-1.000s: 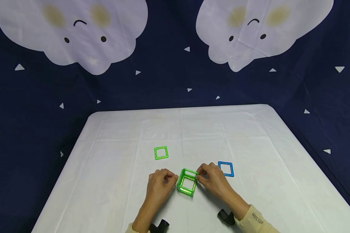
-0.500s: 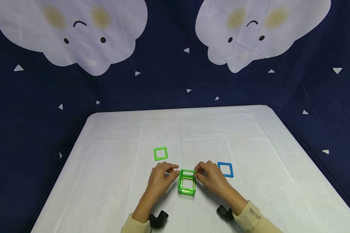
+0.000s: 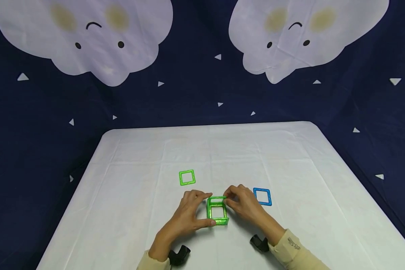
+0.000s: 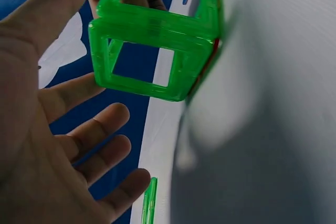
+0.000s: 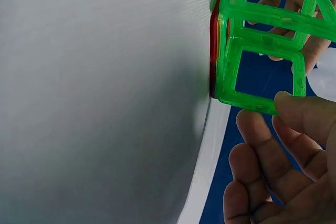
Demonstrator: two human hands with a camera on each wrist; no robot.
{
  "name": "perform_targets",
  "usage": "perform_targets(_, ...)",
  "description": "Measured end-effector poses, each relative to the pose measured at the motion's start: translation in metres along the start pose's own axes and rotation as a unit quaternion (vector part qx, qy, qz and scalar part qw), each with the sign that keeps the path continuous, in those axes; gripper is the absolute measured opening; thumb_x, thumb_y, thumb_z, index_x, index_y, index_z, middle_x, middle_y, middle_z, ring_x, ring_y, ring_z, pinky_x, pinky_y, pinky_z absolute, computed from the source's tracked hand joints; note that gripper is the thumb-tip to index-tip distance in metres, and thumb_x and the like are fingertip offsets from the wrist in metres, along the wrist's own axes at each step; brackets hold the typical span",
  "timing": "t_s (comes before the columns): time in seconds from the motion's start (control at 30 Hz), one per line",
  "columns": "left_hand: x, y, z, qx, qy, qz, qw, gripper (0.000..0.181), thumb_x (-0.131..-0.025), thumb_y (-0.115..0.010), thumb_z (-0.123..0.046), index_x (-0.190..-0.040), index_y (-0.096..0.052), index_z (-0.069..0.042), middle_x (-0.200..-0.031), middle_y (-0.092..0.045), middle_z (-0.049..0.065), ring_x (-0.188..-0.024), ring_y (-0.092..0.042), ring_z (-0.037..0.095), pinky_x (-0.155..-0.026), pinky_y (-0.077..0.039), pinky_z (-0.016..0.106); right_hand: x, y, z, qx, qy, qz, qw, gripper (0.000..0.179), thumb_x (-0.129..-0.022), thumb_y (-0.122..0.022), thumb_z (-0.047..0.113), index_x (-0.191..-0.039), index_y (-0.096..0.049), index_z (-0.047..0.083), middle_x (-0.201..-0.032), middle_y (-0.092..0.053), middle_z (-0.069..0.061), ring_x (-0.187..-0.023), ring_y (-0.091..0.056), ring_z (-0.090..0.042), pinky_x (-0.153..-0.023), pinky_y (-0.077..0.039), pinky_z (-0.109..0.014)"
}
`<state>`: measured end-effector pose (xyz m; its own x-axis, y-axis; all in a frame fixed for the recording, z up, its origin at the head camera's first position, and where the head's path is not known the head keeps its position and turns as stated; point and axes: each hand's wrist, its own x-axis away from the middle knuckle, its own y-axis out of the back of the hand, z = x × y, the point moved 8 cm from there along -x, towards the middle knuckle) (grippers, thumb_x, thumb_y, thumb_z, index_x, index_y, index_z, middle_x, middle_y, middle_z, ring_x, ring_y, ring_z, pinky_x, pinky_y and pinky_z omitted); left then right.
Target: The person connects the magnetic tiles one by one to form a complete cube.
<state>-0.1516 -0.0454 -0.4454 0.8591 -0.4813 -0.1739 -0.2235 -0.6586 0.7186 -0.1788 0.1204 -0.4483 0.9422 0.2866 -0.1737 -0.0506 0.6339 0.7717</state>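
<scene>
A small box of green magnetic tiles (image 3: 221, 221) stands on the white table between the hands. Its frames are see-through, and a red tile (image 5: 213, 59) shows at its base in the right wrist view. My left hand (image 3: 185, 214) spans the box's left side, thumb at the near corner and index finger at the far one. In the left wrist view its other fingers (image 4: 107, 153) are spread away from the box. My right hand (image 3: 245, 204) pinches the upright green tile (image 5: 299, 72) at the far right corner between thumb and index finger.
A loose green square tile (image 3: 180, 178) lies flat beyond the left hand. To the right of the right hand lies a blue square tile (image 3: 270, 197). Behind the white table (image 3: 138, 150) hangs a dark blue curtain (image 3: 189, 101) with clouds.
The left hand has come from beside the box to span its left side, thumb lowered to the near corner. The box has turned slightly straighter. The right hand keeps its pinch.
</scene>
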Motion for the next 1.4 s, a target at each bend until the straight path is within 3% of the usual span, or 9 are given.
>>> perform_targets(0.23,0.003,0.0,-0.003,-0.054,-0.03,-0.024,0.9978,0.078,-0.067,-0.079,-0.049,-0.134,-0.05,-0.02,-0.118,-0.051,-0.003,-0.112,-0.041,0.014,-0.09,-0.037,0.036,-0.001,-0.001,0.0,-0.003,-0.001,0.002,1.0,0.011,-0.08,-0.073,0.017,-0.086,-0.066,0.023,-0.078,-0.067,0.011,-0.074,-0.052,-0.006,-0.067,-0.042,-0.022)
perform_targets(0.57,0.004,0.0,-0.003,-0.064,-0.044,-0.049,0.9958,0.072,-0.067,-0.079,-0.048,-0.129,-0.054,-0.02,-0.114,-0.054,-0.005,-0.109,-0.043,0.012,-0.087,-0.037,0.032,-0.003,0.0,-0.001,-0.009,0.007,0.028,0.9995,0.013,-0.08,-0.073,0.015,-0.087,-0.066,0.024,-0.08,-0.067,0.011,-0.076,-0.052,-0.006,-0.066,-0.04,-0.021)
perform_targets(0.77,0.003,-0.001,-0.001,-0.056,-0.03,-0.046,0.9969,0.072,-0.068,-0.079,-0.048,-0.129,-0.054,-0.02,-0.115,-0.056,-0.007,-0.108,-0.044,0.01,-0.088,-0.038,0.031,-0.011,0.008,-0.001,0.002,0.018,0.041,0.999,0.012,-0.082,-0.07,0.012,-0.093,-0.067,0.016,-0.085,-0.069,0.008,-0.08,-0.055,-0.01,-0.071,-0.041,-0.025)
perform_targets(1.07,0.004,0.002,-0.002,-0.062,-0.04,-0.054,0.9958,0.072,-0.067,-0.08,-0.045,-0.129,-0.054,-0.018,-0.114,-0.058,-0.005,-0.108,-0.046,0.012,-0.087,-0.038,0.031,-0.062,0.016,0.007,0.034,0.043,0.073,0.9958,0.018,-0.085,-0.069,0.018,-0.101,-0.067,0.01,-0.094,-0.069,0.002,-0.09,-0.06,-0.018,-0.079,-0.047,-0.036)
perform_targets(1.4,0.007,0.0,-0.003,-0.067,-0.053,-0.058,0.9946,0.072,-0.067,-0.079,-0.044,-0.129,-0.054,-0.017,-0.112,-0.058,-0.004,-0.107,-0.046,0.013,-0.087,-0.038,0.032,-0.118,-0.008,0.023,0.049,0.082,0.12,0.9882,0.027,-0.084,-0.069,0.022,-0.106,-0.067,0.008,-0.097,-0.067,-0.003,-0.091,-0.059,-0.021,-0.079,-0.048,-0.034)
